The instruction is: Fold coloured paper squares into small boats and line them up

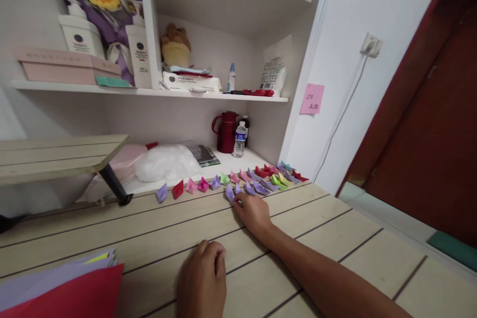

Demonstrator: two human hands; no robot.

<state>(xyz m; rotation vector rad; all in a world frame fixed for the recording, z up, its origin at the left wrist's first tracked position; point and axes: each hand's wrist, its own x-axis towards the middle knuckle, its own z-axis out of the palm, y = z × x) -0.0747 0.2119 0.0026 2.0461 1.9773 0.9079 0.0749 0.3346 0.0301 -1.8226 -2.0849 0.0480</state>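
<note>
My right hand [253, 212] reaches to the far side of the wooden table, its thumb and fingers pinched on a lilac paper boat [230, 193]. Close by stand more lilac boats, one of them [261, 187] just right of my fingers. Behind runs a row of folded paper boats in red, pink, purple and green, among them a red boat [178, 189] and a magenta boat [203, 185]. Nearer the front, my left hand [204, 278] rests on the tabletop with its fingers curled in; nothing shows in it.
Coloured paper sheets [74, 288], red on top, lie at the front left. A small raised wooden stand [59, 156] is at the left. Behind the table, a shelf holds a clear plastic bag [167, 163], a dark red jug [226, 134] and a water bottle [240, 140].
</note>
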